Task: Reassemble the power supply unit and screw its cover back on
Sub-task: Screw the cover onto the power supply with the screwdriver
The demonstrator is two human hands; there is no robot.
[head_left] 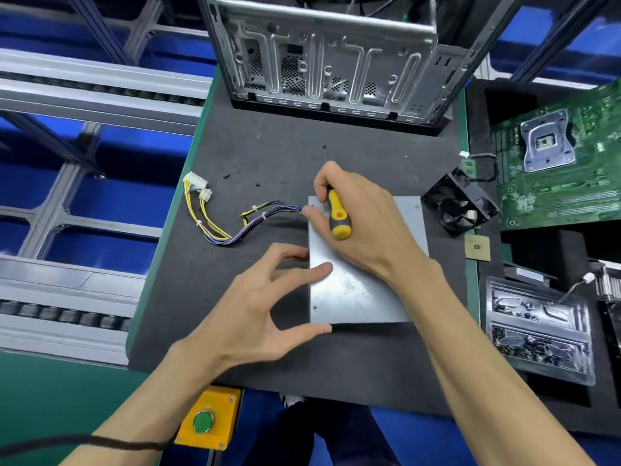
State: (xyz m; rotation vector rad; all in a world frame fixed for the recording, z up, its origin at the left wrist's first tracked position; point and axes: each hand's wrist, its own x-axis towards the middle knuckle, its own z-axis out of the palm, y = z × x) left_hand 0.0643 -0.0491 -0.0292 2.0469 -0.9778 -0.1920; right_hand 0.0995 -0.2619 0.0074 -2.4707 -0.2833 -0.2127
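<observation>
- Power supply unit (363, 290) lies flat on the dark mat (268, 146), under both hands.
- Right hand (366, 223) is curled around the yellow screwdriver (337, 215), over the unit's far left corner.
- Left hand (265, 304) is open; its straight fingers touch the unit's left edge.
- Cable bundle (232, 227) runs out left of the right hand.

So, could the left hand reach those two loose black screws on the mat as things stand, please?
Probably yes: the left hand only steadies the power supply, fingers relaxed, and bare mat lies between it and the screws.
</observation>
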